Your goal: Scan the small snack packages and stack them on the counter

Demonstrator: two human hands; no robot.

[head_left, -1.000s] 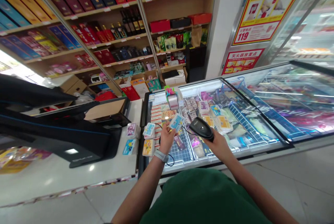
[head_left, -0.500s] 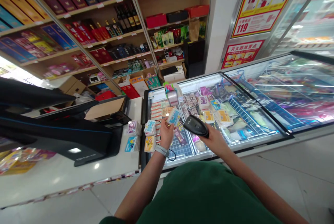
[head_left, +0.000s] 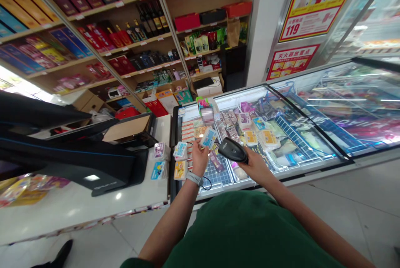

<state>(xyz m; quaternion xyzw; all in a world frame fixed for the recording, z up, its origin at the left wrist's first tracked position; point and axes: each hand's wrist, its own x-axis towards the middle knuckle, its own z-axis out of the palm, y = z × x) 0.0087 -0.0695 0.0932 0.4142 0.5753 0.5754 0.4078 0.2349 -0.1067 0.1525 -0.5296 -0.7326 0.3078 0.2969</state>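
My left hand (head_left: 199,156), with a watch on its wrist, is closed on a small light-blue packet (head_left: 208,137) and holds it up over the glass lid of the freezer (head_left: 300,172). My right hand (head_left: 255,165) grips a black barcode scanner (head_left: 232,150) just right of the packet, its head turned toward it. A thin black cable (head_left: 206,184) loops under my left wrist. Several small packets (head_left: 180,150) lie at the freezer's left end and on the white counter (head_left: 78,214).
A black till screen (head_left: 68,151) stands on the counter at left. Wooden shelves (head_left: 200,10) with boxes and bottles fill the back wall. The freezer holds wrapped ice creams in baskets. A dark shoe (head_left: 61,253) shows on the tiled floor at lower left.
The scanner has moved a little left, closer to the packet. The view has drifted slightly, and a shoe has come into sight at lower left.
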